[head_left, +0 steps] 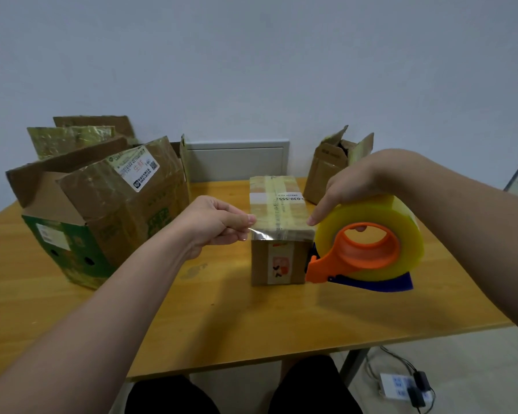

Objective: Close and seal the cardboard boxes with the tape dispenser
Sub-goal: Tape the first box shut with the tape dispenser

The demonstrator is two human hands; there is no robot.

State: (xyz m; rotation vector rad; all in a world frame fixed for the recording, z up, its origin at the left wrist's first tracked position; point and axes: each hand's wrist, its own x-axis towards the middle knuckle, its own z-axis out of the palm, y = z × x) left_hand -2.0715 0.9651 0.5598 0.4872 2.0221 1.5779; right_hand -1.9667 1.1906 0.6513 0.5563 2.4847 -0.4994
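Note:
A small closed cardboard box (277,210) stands in the middle of the wooden table (222,318), its top covered in yellowish tape. My right hand (353,186) grips an orange tape dispenser (362,252) carrying a large yellow tape roll, held at the box's right near corner. A strip of clear tape (269,234) stretches from the dispenser across the box's front top edge. My left hand (219,225) pinches the free end of that strip just left of the box.
A large open green-and-brown carton (102,210) with raised flaps stands at the left. A smaller open box (332,168) sits at the back right. Cables and a power strip (401,383) lie on the floor at lower right.

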